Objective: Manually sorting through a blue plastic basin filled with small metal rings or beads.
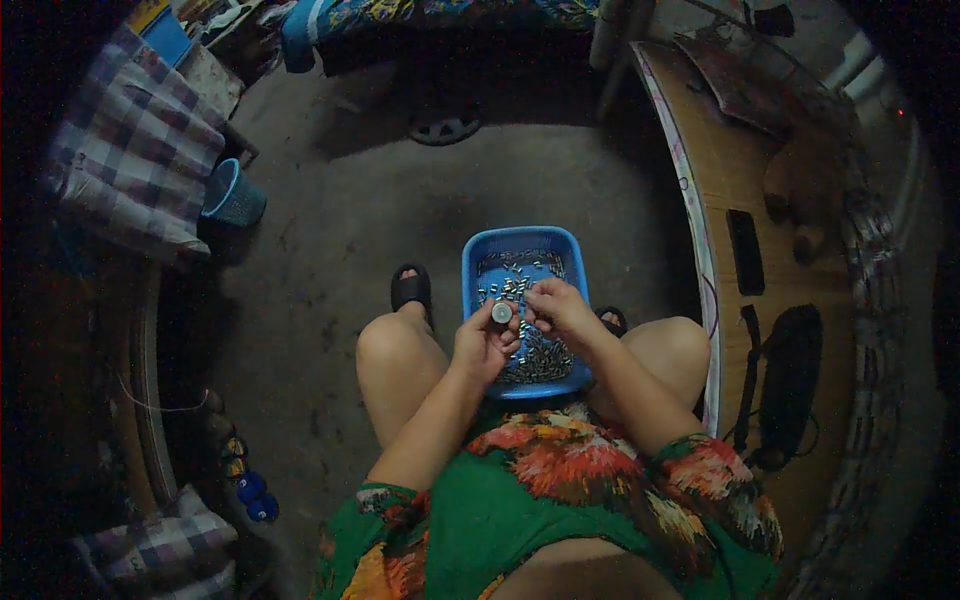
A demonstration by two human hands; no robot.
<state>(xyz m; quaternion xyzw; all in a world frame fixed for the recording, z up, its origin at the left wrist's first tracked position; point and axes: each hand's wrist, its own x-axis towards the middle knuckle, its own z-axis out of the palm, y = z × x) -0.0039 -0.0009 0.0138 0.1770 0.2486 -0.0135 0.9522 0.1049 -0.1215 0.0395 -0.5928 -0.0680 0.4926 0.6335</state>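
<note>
Between my knees is a blue plastic basin (pixel 522 233) with many small shiny metal pieces (pixel 540 358) in it. They lie thickest at its near end, and some are scattered at the middle. My left hand (pixel 484 346) is closed around a small round piece with a pale grey, ringed face (pixel 502 313), held above the basin. Just to its right, my right hand (pixel 562 312) has its fingers pinched together over the basin. Whatever those fingertips hold is too small to make out.
At right stands a brown table (pixel 725 190) bearing a dark phone-like slab (pixel 745 252) and a black elongated object (pixel 793 360). A blue bin (pixel 236 196) stands left beside checked cloth (pixel 140 150). Farther off, a dark round base (pixel 444 130) lies on the floor before a bed (pixel 440 15).
</note>
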